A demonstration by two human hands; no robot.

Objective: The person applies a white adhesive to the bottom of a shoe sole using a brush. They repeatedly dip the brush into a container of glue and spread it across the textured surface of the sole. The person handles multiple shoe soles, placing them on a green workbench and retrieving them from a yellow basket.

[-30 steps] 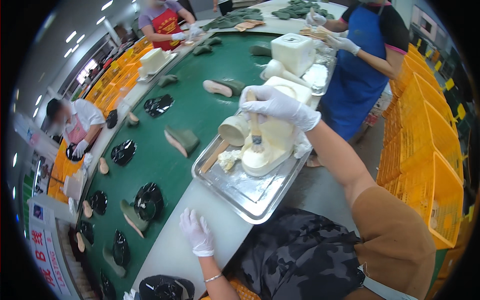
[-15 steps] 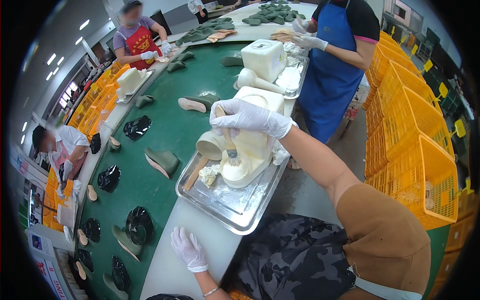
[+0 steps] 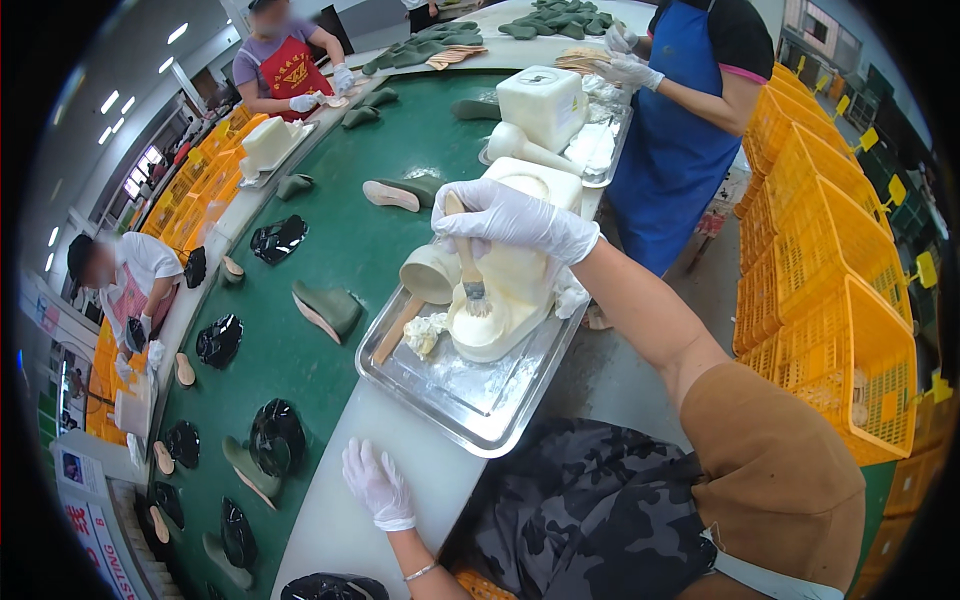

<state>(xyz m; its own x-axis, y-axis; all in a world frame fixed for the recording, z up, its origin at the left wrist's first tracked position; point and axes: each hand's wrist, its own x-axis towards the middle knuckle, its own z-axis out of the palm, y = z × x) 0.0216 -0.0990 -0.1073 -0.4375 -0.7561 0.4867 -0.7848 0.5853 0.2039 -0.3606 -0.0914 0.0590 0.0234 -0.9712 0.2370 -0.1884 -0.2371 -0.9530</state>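
Beside the green belt, a brush is grasped nearly upright by the right hand, bristles directed down at the white container's spout; the left hand, empty, is held well apart.

Tray ctr of frame, on worktop; container on it, cup to container's lt; brush in rt hand, bristles at container's front opening; lt hand lower ctr, over worktop; belt w/ shoe parts on lt; crates along rt side
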